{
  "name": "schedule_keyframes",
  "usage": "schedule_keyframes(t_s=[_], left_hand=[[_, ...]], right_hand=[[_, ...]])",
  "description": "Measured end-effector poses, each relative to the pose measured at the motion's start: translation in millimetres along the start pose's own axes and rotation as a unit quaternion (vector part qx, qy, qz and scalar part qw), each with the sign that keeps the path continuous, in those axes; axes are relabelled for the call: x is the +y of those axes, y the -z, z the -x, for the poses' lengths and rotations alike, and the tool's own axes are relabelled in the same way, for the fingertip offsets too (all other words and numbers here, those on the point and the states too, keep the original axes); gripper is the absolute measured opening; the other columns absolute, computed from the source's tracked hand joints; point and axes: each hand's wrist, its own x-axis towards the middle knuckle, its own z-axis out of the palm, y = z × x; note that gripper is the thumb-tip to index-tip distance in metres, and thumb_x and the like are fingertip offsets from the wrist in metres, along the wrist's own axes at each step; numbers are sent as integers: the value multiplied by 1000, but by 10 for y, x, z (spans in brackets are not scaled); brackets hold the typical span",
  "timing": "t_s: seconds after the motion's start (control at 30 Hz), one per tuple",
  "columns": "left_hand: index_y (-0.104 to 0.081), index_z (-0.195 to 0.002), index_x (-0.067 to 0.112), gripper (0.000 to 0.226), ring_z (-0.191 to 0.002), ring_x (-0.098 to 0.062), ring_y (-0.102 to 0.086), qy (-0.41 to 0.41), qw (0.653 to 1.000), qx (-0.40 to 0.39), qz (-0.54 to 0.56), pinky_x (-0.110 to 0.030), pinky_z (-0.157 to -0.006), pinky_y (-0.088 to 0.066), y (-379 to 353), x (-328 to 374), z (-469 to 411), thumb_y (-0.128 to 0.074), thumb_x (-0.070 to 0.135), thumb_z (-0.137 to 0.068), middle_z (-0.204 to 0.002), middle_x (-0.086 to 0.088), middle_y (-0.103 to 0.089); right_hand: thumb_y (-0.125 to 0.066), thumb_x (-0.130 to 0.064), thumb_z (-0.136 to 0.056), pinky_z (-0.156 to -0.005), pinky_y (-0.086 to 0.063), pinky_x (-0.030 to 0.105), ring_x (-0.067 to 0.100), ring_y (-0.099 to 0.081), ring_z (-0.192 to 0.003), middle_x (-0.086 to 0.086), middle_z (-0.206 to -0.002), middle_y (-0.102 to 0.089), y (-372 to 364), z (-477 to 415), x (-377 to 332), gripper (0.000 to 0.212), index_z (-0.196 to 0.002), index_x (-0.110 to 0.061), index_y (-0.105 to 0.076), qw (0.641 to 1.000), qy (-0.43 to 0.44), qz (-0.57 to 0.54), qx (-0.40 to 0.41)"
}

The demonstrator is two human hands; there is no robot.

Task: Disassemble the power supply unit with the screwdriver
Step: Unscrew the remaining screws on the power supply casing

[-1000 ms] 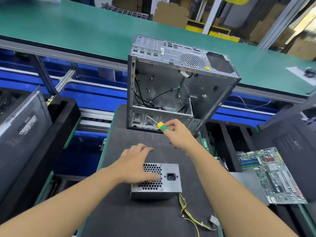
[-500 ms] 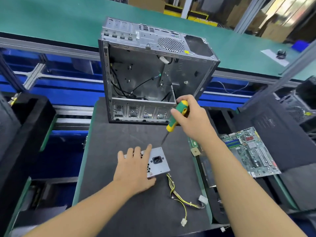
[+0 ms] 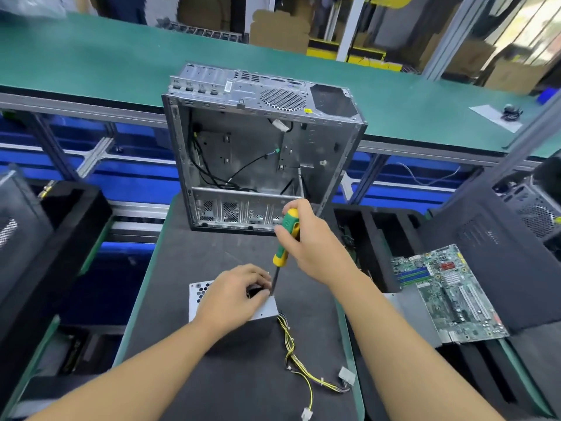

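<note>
1. The power supply unit (image 3: 199, 299) lies on the dark foam mat of the counter (image 3: 194, 259), just in front of the person. Its perforated metal face is turned up.
2. The left hand (image 3: 233, 294) lies over the top of the unit with its fingers curled over the far edge, gripping the housing and covering most of it.
3. The right hand (image 3: 309, 247) is wrapped around the green-and-yellow handle of the screwdriver (image 3: 287, 235). The tool is nearly upright, leaning slightly away from the person.
4. The dark shaft runs down to the unit's far right corner, right beside the left fingertips. The tip itself is too small to make out.
5. A bundle of yellow and black cables (image 3: 291, 344) trails from the unit's right side toward the near edge of the mat and ends in white connectors.
6. Behind the hands stands an open computer case (image 3: 261, 153) — its side panel is off and loose black wires show inside.
7. To the right, well apart from the unit, a green motherboard (image 3: 446, 296) lies flat — beyond the case runs a green conveyor belt (image 3: 121, 62).
</note>
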Motion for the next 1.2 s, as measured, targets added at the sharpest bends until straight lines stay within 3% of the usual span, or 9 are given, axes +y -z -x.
schedule_keyframes(t_s=[0.2,0.4,0.5,0.57,0.67,0.77,0.87,1.1,1.2], left_hand=[[-72,-80,32,8,-91,7,-60,6,1000,2,-28,-12,-79,-44,-25,20,20,-71,40,-78,-103,31,-62],[-71,-84,30,3,-92,4,-62,9,1000,6,-18,-19,-82,-49,-25,19,14,-73,33,-85,-101,29,-63],[-67,-84,32,5,-89,1,-62,4,1000,8,-25,-25,-80,-51,-21,20,10,-71,30,-87,-99,28,-62],[-65,-81,37,12,-88,0,-63,8,1000,11,-12,-24,-79,-51,-22,21,13,-72,29,-86,-97,27,-63],[-65,-80,38,14,-89,0,-64,16,1000,11,3,-26,-80,-52,-20,12,20,-75,29,-85,-97,26,-64],[-69,-80,33,9,-90,0,-64,20,1000,7,9,-29,-82,-52,-34,-12,12,-76,30,-85,-98,25,-65],[-71,-82,30,5,-91,1,-63,24,1000,8,-1,-30,-82,-52,-56,-26,10,-74,30,-86,-100,27,-64],[-65,-80,29,6,-83,1,-62,-6,1000,-10,-28,-28,-78,-52,-4,16,14,-67,34,-77,-101,27,-59],[-61,-97,29,31,-83,-6,-59,-20,994,-34,-105,-30,-76,-48,-3,44,6,-61,48,-72,-107,25,-51]], right_hand=[[-52,-38,-99,-52,-33,26,6,-44,-51,-7,-64,-48,-3,33,82,20,-110,-29,-37,999,25,-33,10],[-52,-36,-99,-50,-32,18,4,-46,-50,-8,-62,-54,38,51,72,19,-110,-29,-37,998,35,-41,-11],[-51,-34,-100,-47,-34,13,-2,-51,-51,-30,-58,-55,30,48,34,19,-108,-27,-36,998,57,-34,-21],[-51,-33,-100,-47,-33,16,-5,-53,-52,-34,-58,-53,21,41,19,18,-108,-27,-36,997,63,-30,-23],[-52,-32,-100,-46,-32,16,-5,-53,-51,-32,-57,-53,31,52,3,19,-109,-25,-37,997,75,-32,-20],[-54,-29,-100,-48,-35,10,-5,-53,-49,-15,-51,-50,49,79,-33,19,-110,-21,-40,996,74,-50,-16],[-53,-26,-100,-50,-35,7,-7,-53,-48,-21,-51,-54,68,92,-82,19,-111,-19,-39,996,68,-50,-34],[-60,-34,-96,-50,-34,27,6,-43,-54,-6,-71,-52,111,102,-245,29,-102,-21,-34,989,110,74,-67],[-62,-31,-95,-58,-42,32,13,-47,-64,-3,-79,-55,197,80,-327,30,-102,-20,-35,981,124,95,-113]])
